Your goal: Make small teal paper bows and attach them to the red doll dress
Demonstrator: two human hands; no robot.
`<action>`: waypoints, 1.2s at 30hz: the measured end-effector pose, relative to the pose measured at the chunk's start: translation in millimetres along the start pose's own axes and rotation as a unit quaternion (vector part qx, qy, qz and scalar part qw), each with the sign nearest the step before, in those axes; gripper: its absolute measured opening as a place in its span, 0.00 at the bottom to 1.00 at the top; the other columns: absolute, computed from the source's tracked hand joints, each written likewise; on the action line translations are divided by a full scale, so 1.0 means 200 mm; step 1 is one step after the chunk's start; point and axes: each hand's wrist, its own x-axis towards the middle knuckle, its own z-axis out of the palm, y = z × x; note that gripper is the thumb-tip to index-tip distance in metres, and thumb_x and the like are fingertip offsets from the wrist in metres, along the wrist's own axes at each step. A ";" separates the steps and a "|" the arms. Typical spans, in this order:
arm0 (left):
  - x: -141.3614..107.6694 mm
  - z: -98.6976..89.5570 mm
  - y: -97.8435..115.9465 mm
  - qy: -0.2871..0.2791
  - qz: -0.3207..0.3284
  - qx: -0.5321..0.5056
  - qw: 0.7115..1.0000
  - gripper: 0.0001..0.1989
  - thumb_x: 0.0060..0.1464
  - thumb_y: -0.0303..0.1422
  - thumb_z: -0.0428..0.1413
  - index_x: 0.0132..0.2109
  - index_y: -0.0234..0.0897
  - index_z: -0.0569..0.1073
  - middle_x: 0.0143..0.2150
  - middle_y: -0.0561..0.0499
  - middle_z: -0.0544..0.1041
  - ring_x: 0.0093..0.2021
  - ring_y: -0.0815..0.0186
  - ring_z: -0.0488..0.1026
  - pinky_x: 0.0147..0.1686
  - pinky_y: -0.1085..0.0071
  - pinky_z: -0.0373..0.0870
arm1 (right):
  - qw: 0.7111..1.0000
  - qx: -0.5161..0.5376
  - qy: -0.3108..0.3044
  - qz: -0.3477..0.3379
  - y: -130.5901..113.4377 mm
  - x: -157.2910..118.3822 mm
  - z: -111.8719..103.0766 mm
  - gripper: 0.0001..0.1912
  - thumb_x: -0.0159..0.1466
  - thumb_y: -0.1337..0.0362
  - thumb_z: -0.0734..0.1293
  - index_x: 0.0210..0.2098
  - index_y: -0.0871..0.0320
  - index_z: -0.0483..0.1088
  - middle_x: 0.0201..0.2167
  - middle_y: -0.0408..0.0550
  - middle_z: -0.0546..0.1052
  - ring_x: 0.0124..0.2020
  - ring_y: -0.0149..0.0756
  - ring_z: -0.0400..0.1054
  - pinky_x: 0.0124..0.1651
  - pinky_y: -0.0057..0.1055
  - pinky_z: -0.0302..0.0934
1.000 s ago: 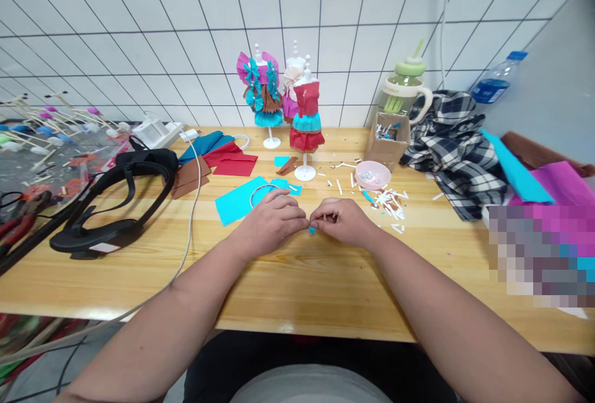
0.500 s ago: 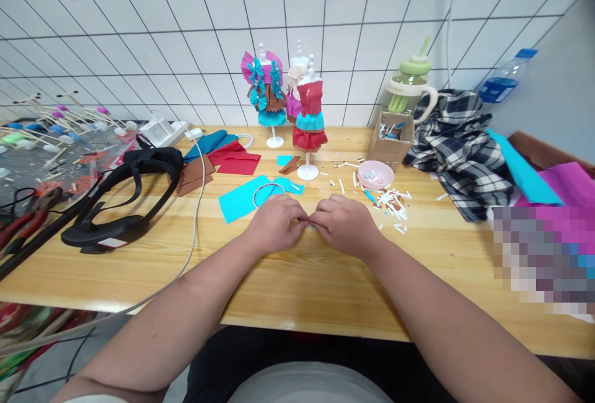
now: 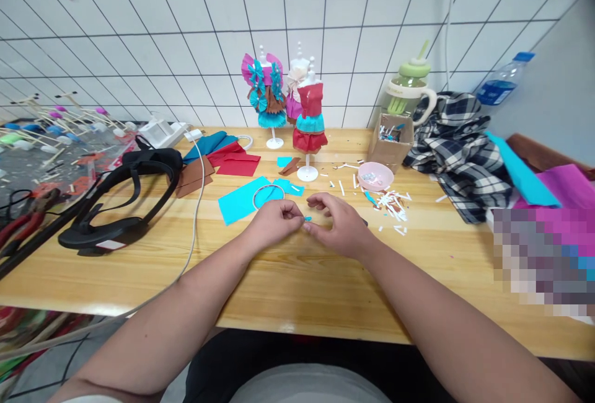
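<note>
blue scrap (image 3: 307,219): near side of red-topped mannequin (image 3: 310,100), long axis unclear | left hand (image 3: 275,222): pinching it | right hand (image 3: 343,227): fingers parted, thumb close

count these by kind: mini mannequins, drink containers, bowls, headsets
mini mannequins: 3
drink containers: 2
bowls: 1
headsets: 1
total: 7
</note>
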 end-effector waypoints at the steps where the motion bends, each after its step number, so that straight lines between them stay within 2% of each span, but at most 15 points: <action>1: 0.00 0.00 0.00 0.002 0.000 -0.004 1.000 0.07 0.45 0.34 0.56 0.27 0.36 0.75 0.26 0.52 0.77 0.28 0.66 0.72 0.28 0.72 0.66 | 0.998 0.035 -0.020 0.045 0.01 0.01 0.02 0.22 0.55 0.58 0.69 0.48 0.56 0.67 0.44 0.51 0.75 0.43 0.39 0.69 0.44 0.35 0.63; 4: 0.00 0.00 0.02 0.007 0.000 -0.006 1.000 0.07 0.45 0.35 0.56 0.26 0.36 0.74 0.26 0.52 0.76 0.29 0.66 0.72 0.29 0.72 0.66 | 0.981 0.124 -0.063 0.139 0.04 0.03 0.05 0.16 0.54 0.59 0.70 0.40 0.57 0.71 0.35 0.47 0.77 0.33 0.33 0.69 0.36 0.30 0.63; 8: -0.01 -0.01 0.03 -0.006 -0.001 -0.036 0.999 0.09 0.45 0.37 0.56 0.26 0.35 0.74 0.25 0.52 0.76 0.28 0.67 0.72 0.30 0.72 0.67 | 0.948 0.232 -0.075 0.203 0.06 0.05 0.06 0.10 0.52 0.60 0.69 0.32 0.58 0.72 0.24 0.41 0.72 0.24 0.28 0.64 0.27 0.26 0.60; 11: -0.01 -0.02 0.04 -0.018 -0.009 -0.060 0.998 0.10 0.45 0.38 0.57 0.26 0.35 0.74 0.26 0.51 0.76 0.27 0.67 0.72 0.30 0.72 0.66 | 0.914 0.302 -0.087 0.256 0.05 0.05 0.05 0.11 0.50 0.59 0.71 0.30 0.58 0.71 0.21 0.40 0.71 0.22 0.26 0.62 0.23 0.24 0.60; 16: -0.01 -0.02 0.04 -0.046 -0.017 -0.099 0.994 0.10 0.45 0.38 0.58 0.28 0.34 0.75 0.27 0.51 0.77 0.28 0.67 0.71 0.30 0.72 0.66 | 0.867 0.374 -0.094 0.317 0.04 0.05 0.03 0.12 0.46 0.61 0.72 0.27 0.59 0.69 0.23 0.42 0.73 0.22 0.26 0.63 0.21 0.22 0.60; 23: -0.01 -0.02 0.03 -0.072 -0.041 -0.141 0.987 0.11 0.45 0.38 0.60 0.28 0.34 0.74 0.27 0.52 0.75 0.28 0.69 0.69 0.29 0.73 0.63 | 0.876 0.375 -0.084 0.293 0.04 0.05 0.04 0.13 0.45 0.62 0.73 0.28 0.58 0.68 0.21 0.39 0.68 0.24 0.27 0.62 0.21 0.24 0.64; 28: -0.01 -0.02 0.02 -0.092 -0.058 -0.178 0.978 0.12 0.45 0.39 0.60 0.30 0.34 0.75 0.27 0.53 0.74 0.28 0.69 0.68 0.29 0.73 0.62 | 0.895 0.367 -0.096 0.236 0.08 0.05 0.05 0.14 0.47 0.61 0.73 0.30 0.58 0.68 0.23 0.39 0.67 0.24 0.26 0.61 0.20 0.23 0.63; 32: -0.01 -0.02 0.02 -0.095 -0.066 -0.214 0.970 0.13 0.45 0.40 0.61 0.30 0.33 0.74 0.28 0.52 0.75 0.29 0.69 0.69 0.31 0.72 0.63 | 0.886 0.391 -0.099 0.227 0.09 0.05 0.05 0.17 0.47 0.59 0.73 0.34 0.58 0.67 0.26 0.40 0.68 0.25 0.27 0.62 0.20 0.23 0.62; 36: -0.01 -0.03 0.03 -0.097 -0.061 -0.211 0.971 0.14 0.44 0.41 0.62 0.31 0.33 0.75 0.29 0.51 0.76 0.30 0.68 0.70 0.33 0.71 0.64 | 0.881 0.392 -0.124 0.235 0.08 0.05 0.04 0.17 0.49 0.58 0.72 0.34 0.59 0.69 0.24 0.40 0.67 0.25 0.27 0.62 0.21 0.23 0.60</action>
